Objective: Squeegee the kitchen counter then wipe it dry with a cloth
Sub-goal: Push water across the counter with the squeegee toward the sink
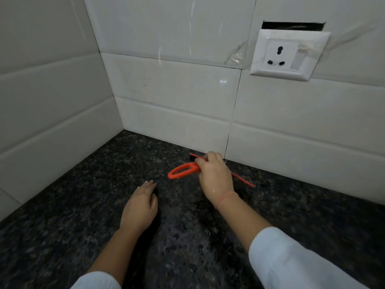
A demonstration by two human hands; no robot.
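Orange squeegee (193, 168) partly hidden behind right hand (215, 178)

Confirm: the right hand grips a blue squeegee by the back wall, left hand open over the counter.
Not blue: the head view shows the squeegee is orange. The right hand grips it; the left hand is open over the counter.

squeegee (183, 171) on counter (83, 205), near back wall (177, 113)

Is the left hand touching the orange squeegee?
Apart. The head view shows dark counter between the left hand and the squeegee, which only the right hand grips.
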